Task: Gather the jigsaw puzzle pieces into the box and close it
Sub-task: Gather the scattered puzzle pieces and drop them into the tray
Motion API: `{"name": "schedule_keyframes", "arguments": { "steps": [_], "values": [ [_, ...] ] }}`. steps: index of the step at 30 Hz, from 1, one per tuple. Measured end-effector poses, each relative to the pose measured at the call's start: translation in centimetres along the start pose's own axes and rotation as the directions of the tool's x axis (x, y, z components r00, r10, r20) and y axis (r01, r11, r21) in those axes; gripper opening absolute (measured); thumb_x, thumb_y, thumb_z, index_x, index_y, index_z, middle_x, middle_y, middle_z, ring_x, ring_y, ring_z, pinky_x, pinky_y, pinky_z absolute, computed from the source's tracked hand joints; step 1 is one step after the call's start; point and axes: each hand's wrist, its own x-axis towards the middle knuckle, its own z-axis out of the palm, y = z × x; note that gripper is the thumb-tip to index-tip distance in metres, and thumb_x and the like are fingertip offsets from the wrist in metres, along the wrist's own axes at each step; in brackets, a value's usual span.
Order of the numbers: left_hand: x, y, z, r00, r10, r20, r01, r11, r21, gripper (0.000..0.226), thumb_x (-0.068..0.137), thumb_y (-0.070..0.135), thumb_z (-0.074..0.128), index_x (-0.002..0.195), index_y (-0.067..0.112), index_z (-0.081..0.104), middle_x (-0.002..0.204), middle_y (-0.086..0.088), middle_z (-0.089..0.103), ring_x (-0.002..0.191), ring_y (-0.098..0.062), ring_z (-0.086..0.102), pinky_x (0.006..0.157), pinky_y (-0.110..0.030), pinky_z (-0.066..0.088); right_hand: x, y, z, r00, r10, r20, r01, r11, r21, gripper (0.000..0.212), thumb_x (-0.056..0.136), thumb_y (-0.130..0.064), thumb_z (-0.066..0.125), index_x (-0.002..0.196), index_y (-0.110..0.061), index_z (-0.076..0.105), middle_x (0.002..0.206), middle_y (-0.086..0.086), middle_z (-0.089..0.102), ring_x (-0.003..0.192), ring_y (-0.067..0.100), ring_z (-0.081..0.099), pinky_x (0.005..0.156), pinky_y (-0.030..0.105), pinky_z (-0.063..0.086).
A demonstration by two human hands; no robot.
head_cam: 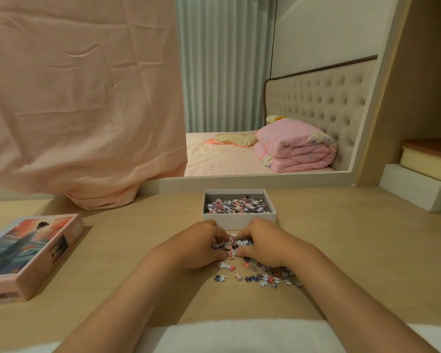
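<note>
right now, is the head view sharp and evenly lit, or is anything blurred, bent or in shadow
Head view: warm, soft light, no glare; faint shadows beside the box lid and under the left hand and right hand; wide-angle bending tilts the mirror frame at right; puzzle pieces between the hands look slightly soft.

Head-worn view, facing forward and down, close over desk
</note>
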Motion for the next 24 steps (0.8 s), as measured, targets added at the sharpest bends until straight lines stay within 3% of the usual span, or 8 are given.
{"name": "schedule_keyframes", "arguments": {
  "steps": [4, 10, 14, 16, 21, 24],
  "values": [
    [0.1, -0.1, 0.4, 0.999, 0.0, -0.054, -0.005, 0.994, -0.107, 0.025, 0.082, 0.038, 0.075, 0.105, 0.031, 0.067, 0.105, 0.008, 0.054, 0.085, -0.004, 0.054, 0.071, -0.017, 0.039, -0.2, -0.3, -0.1, 0.998, -0.002, -0.068, 0.007, 0.997, 0.074, 0.037, 0.089, -0.037, 0.071, 0.124, -0.025, 0.069, 0.123, 0.0, 0.067, 0.106, 0.014, 0.061, 0.091, 0.028, 0.049],
    [0.5, 0.2, 0.9, 0.989, -0.017, -0.147, -0.008, 0.986, -0.167, 0.027, 0.076, 0.038, 0.08, 0.097, 0.027, 0.069, 0.096, 0.012, 0.055, 0.081, -0.006, 0.057, 0.069, -0.022, 0.045, 0.2, -0.4, 0.3, 0.99, 0.015, -0.139, 0.011, 0.982, 0.188, 0.022, 0.087, -0.023, 0.074, 0.108, -0.029, 0.075, 0.11, -0.003, 0.071, 0.095, 0.013, 0.064, 0.085, 0.028, 0.053],
    [0.9, 0.4, 0.8, 0.977, -0.057, -0.205, -0.008, 0.954, -0.3, 0.02, 0.074, 0.025, 0.084, 0.087, 0.02, 0.07, 0.084, 0.011, 0.062, 0.076, -0.008, 0.061, 0.069, -0.025, 0.052, 0.6, -0.1, 0.1, 0.98, 0.037, -0.197, 0.03, 0.946, 0.322, 0.018, 0.085, -0.018, 0.075, 0.1, -0.029, 0.079, 0.085, -0.01, 0.071, 0.06, -0.003, 0.055, 0.056, 0.011, 0.04],
    [1.4, 0.2, 0.7, 0.969, -0.096, -0.228, -0.005, 0.915, -0.403, 0.016, 0.075, 0.016, 0.083, 0.082, 0.018, 0.069, 0.078, 0.008, 0.066, 0.068, -0.003, 0.062, 0.063, -0.019, 0.051, 0.8, -0.1, -0.1, 0.973, 0.069, -0.219, 0.035, 0.897, 0.441, 0.018, 0.085, -0.014, 0.076, 0.097, -0.026, 0.079, 0.076, -0.008, 0.073, 0.049, -0.002, 0.056, 0.05, 0.012, 0.042],
    [3.4, -0.3, -1.6, 0.944, -0.128, -0.306, -0.071, 0.822, -0.565, 0.019, 0.076, 0.009, 0.082, 0.081, 0.019, 0.067, 0.074, 0.005, 0.071, 0.061, -0.003, 0.062, 0.06, -0.02, 0.051, 2.3, -0.5, -2.8, 0.946, 0.135, -0.295, 0.083, 0.778, 0.623, 0.017, 0.084, -0.006, 0.075, 0.096, -0.018, 0.079, 0.075, 0.002, 0.075, 0.054, 0.011, 0.063, 0.055, 0.024, 0.056],
    [5.1, -0.6, -3.3, 0.926, -0.131, -0.355, -0.106, 0.81, -0.577, 0.018, 0.076, 0.008, 0.081, 0.082, 0.017, 0.067, 0.075, 0.003, 0.072, 0.064, -0.007, 0.066, 0.063, -0.022, 0.053, 3.9, -0.6, -4.6, 0.931, 0.132, -0.341, 0.121, 0.768, 0.629, 0.017, 0.084, -0.004, 0.075, 0.096, -0.015, 0.078, 0.075, -0.001, 0.074, 0.056, 0.011, 0.065, 0.054, 0.02, 0.054]
  ]
}}
